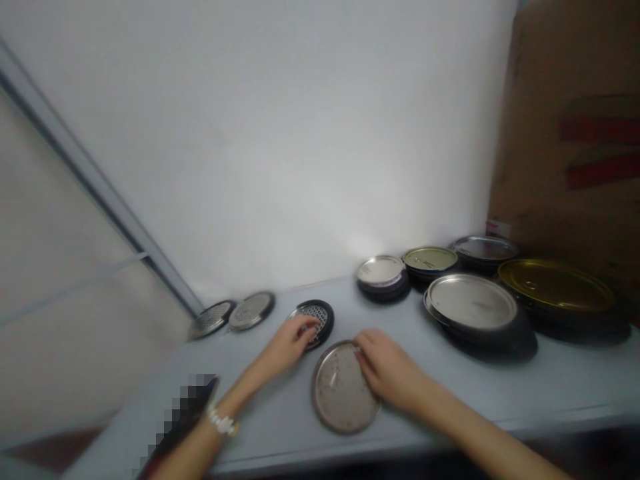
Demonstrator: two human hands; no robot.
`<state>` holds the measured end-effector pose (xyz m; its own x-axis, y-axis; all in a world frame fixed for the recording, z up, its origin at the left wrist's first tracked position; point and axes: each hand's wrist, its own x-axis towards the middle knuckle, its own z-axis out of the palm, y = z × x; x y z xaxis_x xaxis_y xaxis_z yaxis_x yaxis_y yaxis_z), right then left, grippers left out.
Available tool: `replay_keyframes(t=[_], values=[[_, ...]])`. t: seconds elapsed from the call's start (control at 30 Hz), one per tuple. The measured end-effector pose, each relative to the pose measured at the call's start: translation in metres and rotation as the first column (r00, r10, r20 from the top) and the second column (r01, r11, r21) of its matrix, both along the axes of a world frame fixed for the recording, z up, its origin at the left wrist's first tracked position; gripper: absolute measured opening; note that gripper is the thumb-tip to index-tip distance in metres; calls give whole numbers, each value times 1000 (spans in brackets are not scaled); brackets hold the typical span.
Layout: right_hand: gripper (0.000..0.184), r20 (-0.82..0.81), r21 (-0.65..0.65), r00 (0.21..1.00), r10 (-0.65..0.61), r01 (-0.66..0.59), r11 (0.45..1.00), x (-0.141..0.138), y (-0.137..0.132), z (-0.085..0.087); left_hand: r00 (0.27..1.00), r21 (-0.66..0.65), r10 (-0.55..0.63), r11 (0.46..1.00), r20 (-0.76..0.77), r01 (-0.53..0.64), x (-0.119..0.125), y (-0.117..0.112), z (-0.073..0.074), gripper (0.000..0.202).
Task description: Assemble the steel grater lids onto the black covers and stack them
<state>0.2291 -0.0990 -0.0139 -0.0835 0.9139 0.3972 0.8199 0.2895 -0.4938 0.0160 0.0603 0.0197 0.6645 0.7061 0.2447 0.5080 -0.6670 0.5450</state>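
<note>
My right hand is closed on the upper right edge of a round metal lid. The lid is dull silver with a raised rim, tilted toward me near the table's front edge. Just left of and behind it, my left hand reaches over a black-rimmed disc with a perforated, mesh-like face. Its thumb and fingers are bent together in a pinch at that face. Whatever lies between the fingertips is hidden. A white bracelet circles the left wrist.
Two similar mesh discs, one grey and one darker, lie at the back left. Right of my hands sit several round lids, including a large silver lid and a gold lid. A cardboard box stands behind them, beside a white wall.
</note>
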Motion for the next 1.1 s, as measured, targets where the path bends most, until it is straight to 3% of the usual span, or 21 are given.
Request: replay_keyframes(t=[0.1,0.2,0.43,0.63,0.87,0.97,1.1], values=[[15,14,16,1000,7,-7,1000,1,0,-1,999,23,52,998,-6,-52,-19,1,6,24],[17,61,-10,998,-12,12,1000,3,0,-1,992,41,19,999,-127,-14,-31,2,10,36],[22,80,-126,994,-71,81,989,6,6,-5,942,100,20,995,-334,14,-37,-10,17,39],[43,94,-166,994,-53,68,984,19,11,-11,951,133,6,990,-310,37,-44,-9,10,49],[25,-9,-86,998,-62,61,994,24,7,-6,949,147,-20,987,-315,69,-47,-6,12,45],[23,-16,-14,998,56,-57,998,15,4,2,943,187,-21,978,-333,88,-46,-10,15,45],[19,133,-53,943,304,-300,952,1,11,14,932,234,-21,966,-362,112,-47,-13,21,47]])
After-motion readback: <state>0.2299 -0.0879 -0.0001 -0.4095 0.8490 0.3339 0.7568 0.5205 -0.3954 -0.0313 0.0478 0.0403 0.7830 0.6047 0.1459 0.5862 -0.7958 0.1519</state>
